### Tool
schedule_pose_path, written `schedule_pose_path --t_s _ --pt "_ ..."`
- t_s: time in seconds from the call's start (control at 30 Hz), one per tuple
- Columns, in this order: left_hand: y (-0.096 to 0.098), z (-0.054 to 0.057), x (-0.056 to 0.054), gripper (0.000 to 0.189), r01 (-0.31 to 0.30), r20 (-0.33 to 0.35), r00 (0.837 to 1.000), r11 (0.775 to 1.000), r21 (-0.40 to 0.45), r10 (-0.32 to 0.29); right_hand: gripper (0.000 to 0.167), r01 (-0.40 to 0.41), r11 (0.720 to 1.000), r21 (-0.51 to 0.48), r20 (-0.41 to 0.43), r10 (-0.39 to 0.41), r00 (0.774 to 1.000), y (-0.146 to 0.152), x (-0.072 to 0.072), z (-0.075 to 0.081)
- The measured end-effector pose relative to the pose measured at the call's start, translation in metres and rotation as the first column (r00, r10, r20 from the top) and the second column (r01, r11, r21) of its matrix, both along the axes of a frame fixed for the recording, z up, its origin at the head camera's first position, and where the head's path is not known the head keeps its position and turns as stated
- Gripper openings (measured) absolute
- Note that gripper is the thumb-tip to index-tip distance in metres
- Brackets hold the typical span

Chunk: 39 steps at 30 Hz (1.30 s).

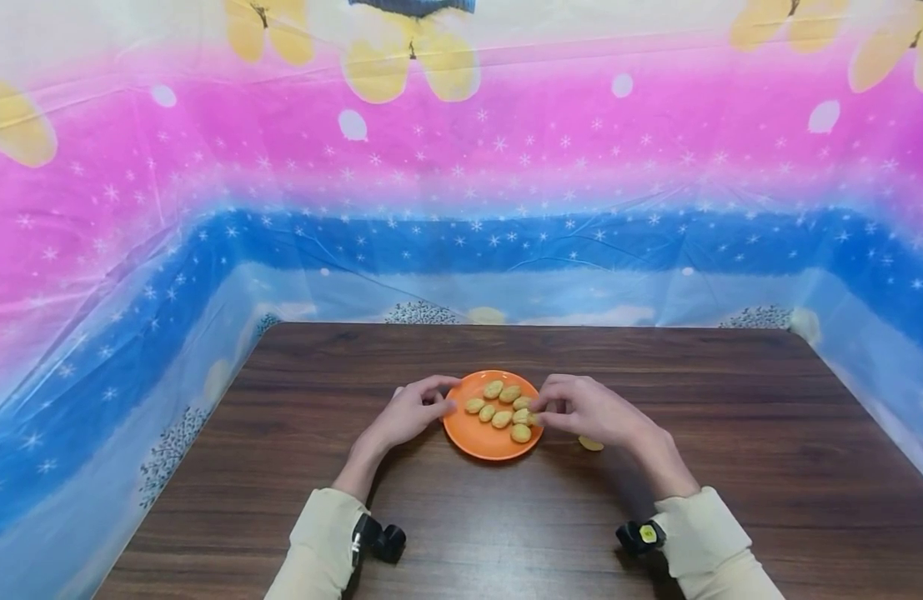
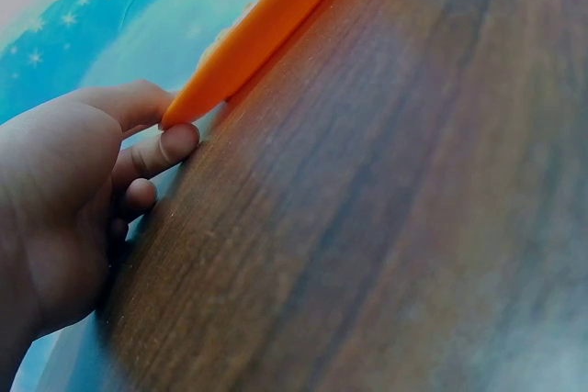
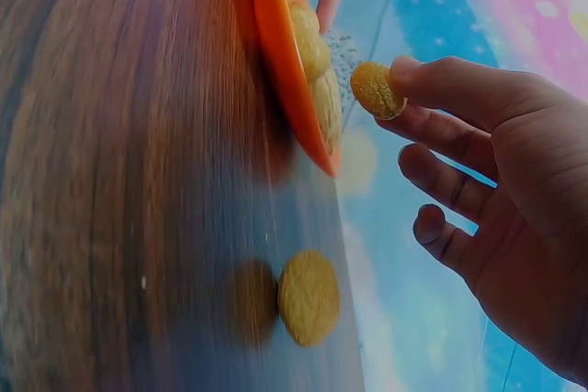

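Observation:
An orange plate (image 1: pixel 472 440) rests on the table, bearing several small, oval, yellow-brown pieces (image 1: pixel 501 419) with a rough surface. At its left edge my left hand (image 1: pixel 408 412) pinches the rim between thumb and finger; the left wrist view shows the plate's edge (image 2: pixel 248 48) in that grip. Beyond the plate's right side, my right hand (image 1: pixel 599 410) pinches one yellow oval piece (image 3: pixel 375 91) between thumb and index finger, the other fingers spread apart. That piece is held up off the plate, near its right rim. What kind of food the pieces are, I cannot tell.
Another yellow oval piece (image 3: pixel 309 298) lies on the table right of the plate, partly under my right hand in the head view. The dark wooden table (image 1: pixel 506 533) is bordered by a pink and blue patterned cloth (image 1: pixel 461 167) at the back and sides.

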<state>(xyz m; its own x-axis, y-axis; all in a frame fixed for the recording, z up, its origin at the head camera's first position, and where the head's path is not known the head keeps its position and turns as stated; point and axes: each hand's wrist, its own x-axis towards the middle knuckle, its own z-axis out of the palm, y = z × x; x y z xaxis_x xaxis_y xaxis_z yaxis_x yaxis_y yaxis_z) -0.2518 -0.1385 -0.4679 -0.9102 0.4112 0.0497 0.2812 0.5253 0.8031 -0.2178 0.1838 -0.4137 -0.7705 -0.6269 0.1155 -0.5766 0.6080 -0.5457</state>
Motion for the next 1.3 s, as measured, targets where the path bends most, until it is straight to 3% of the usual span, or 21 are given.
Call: schedule_pose_path --t_s 0.2,0.77,1.3 --pt "0.000 0.001 0.001 0.039 0.009 0.000 1.000 1.000 0.004 -0.009 0.016 -0.016 1.000 0.023 -0.018 0.016 1.000 -0.014 0.000 0.002" --pt "0.000 0.003 0.002 0.039 -0.010 0.012 1.000 1.000 -0.007 0.010 0.016 -0.080 0.997 0.006 0.039 0.080 0.996 -0.044 0.000 -0.009" --pt "0.000 0.001 0.002 0.039 -0.010 0.012 1.000 1.000 -0.003 0.010 0.013 -0.100 0.994 0.046 -0.021 0.101 0.995 -0.046 0.003 -0.014"
